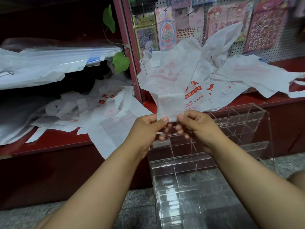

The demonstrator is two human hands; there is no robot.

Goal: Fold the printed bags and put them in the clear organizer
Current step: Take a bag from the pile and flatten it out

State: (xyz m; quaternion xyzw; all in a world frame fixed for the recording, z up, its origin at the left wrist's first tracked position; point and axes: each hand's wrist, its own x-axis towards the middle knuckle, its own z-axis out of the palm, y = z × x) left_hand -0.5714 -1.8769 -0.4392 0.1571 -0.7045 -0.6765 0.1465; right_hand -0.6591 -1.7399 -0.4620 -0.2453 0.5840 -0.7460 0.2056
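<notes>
A red shop shelf strewn with loose bags fills the upper frame. At centre, your left hand and right hand each pinch the printed bag, its folded strip running upward from your thumbs. The clear organizer stands directly below both hands.

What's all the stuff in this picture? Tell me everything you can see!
held bag: one, white with red print, partly folded, above the organizer
loose bags: many, white with red print, heaped on the red shelf
clear organizer: one, see-through, compartments, on the floor
sticker packs: several, mostly pink, hanging on the pegboard
leaves: a few, green, by the red post
left hand: one, pinches the bag's lower end
right hand: one, pinches the same end
</notes>
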